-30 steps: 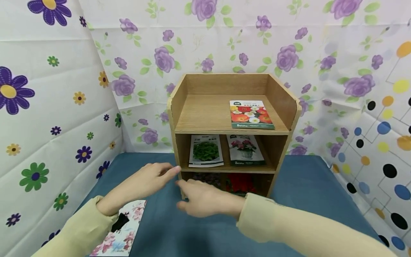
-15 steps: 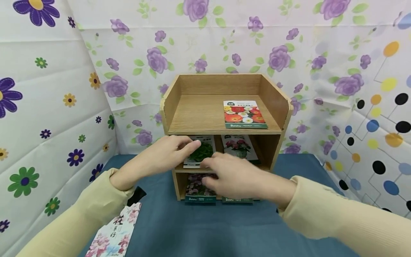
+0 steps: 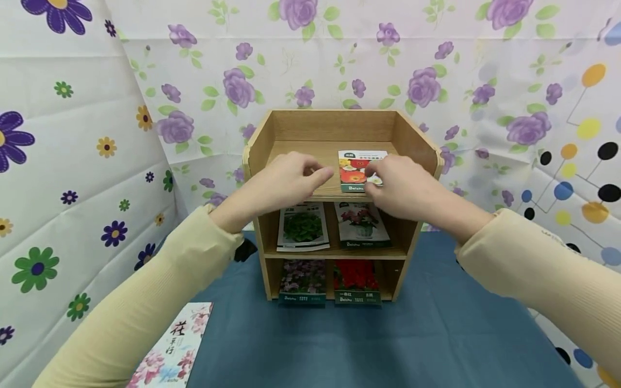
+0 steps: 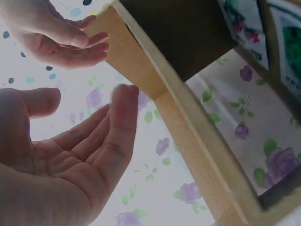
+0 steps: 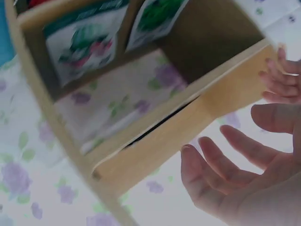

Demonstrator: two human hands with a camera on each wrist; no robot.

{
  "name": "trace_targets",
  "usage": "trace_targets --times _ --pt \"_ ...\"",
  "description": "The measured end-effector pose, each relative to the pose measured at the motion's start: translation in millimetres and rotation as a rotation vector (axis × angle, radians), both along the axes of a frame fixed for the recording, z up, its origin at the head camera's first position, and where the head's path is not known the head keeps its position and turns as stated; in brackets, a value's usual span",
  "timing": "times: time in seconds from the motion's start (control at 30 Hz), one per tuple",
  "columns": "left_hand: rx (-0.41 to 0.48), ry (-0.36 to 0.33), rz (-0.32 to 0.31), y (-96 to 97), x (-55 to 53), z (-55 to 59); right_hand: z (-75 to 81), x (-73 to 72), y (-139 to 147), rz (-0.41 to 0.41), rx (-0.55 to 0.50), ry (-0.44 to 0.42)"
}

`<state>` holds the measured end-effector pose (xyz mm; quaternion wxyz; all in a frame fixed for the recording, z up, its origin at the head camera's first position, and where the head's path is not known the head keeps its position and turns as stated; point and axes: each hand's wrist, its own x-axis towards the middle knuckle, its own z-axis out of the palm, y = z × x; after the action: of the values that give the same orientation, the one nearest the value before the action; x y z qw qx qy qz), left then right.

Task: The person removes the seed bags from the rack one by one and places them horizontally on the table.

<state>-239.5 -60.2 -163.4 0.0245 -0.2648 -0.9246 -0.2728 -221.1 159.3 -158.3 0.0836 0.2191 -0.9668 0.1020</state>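
A small wooden shelf unit (image 3: 335, 198) stands on the blue cloth, holding flower and plant packets. On its top level lies a packet with red and orange flowers (image 3: 353, 177), partly covered by my right hand (image 3: 406, 186). That hand hovers with bent fingers and grips nothing. My left hand (image 3: 293, 180) is over the left part of the top level, fingers relaxed, holding nothing. On the middle level are a green-leaf packet (image 3: 303, 227) and a potted-flower packet (image 3: 364, 229). Below them sit a purple-flower packet (image 3: 303, 280) and a red-flower packet (image 3: 357, 277).
A pink-blossom packet (image 3: 181, 342) lies on the blue cloth (image 3: 291, 350) at the front left, partly behind my left sleeve (image 3: 160, 302). Floral sheets (image 3: 194, 81) hang behind and to the left; a dotted sheet (image 3: 582, 161) hangs at the right.
Both hands have risen from low in front of the shelf unit to its top level, the right hand also moving rightward. The lower packets have come into full sight; the packets stay put.
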Motion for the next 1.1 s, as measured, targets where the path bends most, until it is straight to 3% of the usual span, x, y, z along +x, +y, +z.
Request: trace_targets --times 0.2,0.6,0.83,1.0,1.1 --pt "-0.113 0.020 0.056 26.1 -25.6 9.5 1.5 -23.1 9.4 -0.090 -0.108 -0.036" --pt "-0.246 -0.065 0.173 61.8 -63.0 16.2 8.5 -59.3 11.3 -0.218 -0.170 -0.105" --pt "-0.305 -0.134 0.240 79.4 -73.5 26.5 16.7 -79.0 7.7 -0.235 -0.133 -0.132" --pt "-0.382 -0.165 0.261 86.1 -74.2 32.6 24.6 -86.4 6.5 -0.306 -0.074 -0.175" --pt "-0.405 -0.195 0.289 87.5 -73.7 32.2 27.6 -89.1 8.3 -0.350 -0.049 -0.244"
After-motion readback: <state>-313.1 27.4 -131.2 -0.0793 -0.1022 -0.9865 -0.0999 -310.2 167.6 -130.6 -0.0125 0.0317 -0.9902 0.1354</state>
